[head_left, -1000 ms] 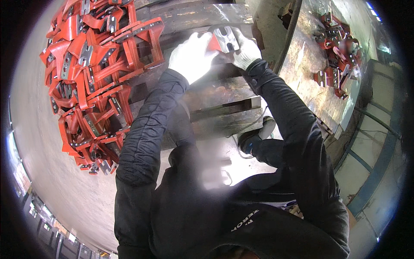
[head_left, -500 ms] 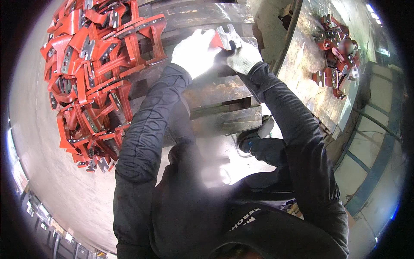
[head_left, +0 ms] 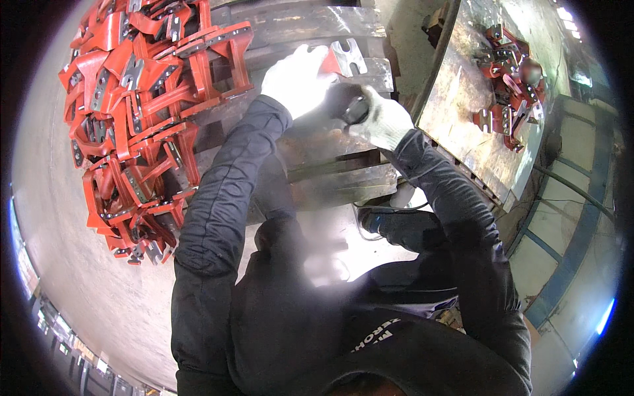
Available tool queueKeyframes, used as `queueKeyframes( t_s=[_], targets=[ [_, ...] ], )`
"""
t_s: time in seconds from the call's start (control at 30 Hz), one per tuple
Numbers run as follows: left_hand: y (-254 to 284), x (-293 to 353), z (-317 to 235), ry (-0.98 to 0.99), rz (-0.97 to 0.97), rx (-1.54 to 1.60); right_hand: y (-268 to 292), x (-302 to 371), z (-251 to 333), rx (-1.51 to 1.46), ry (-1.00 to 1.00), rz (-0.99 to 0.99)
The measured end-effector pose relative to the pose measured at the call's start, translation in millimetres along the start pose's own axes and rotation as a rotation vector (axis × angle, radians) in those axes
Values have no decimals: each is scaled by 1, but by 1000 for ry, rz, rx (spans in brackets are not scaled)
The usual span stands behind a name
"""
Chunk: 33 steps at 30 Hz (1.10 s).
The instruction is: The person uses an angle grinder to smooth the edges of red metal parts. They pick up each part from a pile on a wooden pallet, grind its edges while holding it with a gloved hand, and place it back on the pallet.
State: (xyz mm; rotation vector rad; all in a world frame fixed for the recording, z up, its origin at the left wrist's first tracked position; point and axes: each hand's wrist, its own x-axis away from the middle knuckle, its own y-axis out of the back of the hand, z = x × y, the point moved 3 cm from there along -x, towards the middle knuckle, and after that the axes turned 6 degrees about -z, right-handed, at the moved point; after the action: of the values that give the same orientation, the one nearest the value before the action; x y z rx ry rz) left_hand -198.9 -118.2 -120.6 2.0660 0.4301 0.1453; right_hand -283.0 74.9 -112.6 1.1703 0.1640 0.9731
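My left hand (head_left: 297,80), in a white glove, is closed on a red-painted metal bracket. Beyond its fingers sticks out the bracket's bare, fork-shaped end (head_left: 353,63), with the red part (head_left: 330,63) next to the fingertips. My right hand (head_left: 388,122), also gloved in white, curls round a dark, rounded object (head_left: 357,109) whose kind I cannot make out. That object is just below the fork end, toward me, and apart from it. Glare on the left glove hides how the fingers lie.
A big heap of red brackets (head_left: 125,125) with dark metal plates lies at the left. Wooden pallet slats (head_left: 330,148) run beneath my hands. To the right is a worn tabletop (head_left: 456,112) bearing a smaller group of red brackets (head_left: 508,86).
My right hand has drawn back from the fork end, moving toward me and slightly right with the dark object. My left hand still holds the bracket in nearly the same place.
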Motion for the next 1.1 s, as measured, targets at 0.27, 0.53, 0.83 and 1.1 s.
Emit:
queueKeyframes(
  t_s=[0.27, 0.53, 0.83, 1.1],
  targets=[
    [3, -1, -1, 18, 34, -18, -16, -17, -31, -177, -33, -175],
    [-1, 1, 1, 27, 16, -34, -17, -19, -26, -196, -66, -224],
    [-2, 4, -2, 83, 71, 80, 10, 36, -69, -288, -157, -424],
    [-14, 38, 22, -38, -222, -18, 130, 160, -84, -1213, -491, -529]
  ],
)
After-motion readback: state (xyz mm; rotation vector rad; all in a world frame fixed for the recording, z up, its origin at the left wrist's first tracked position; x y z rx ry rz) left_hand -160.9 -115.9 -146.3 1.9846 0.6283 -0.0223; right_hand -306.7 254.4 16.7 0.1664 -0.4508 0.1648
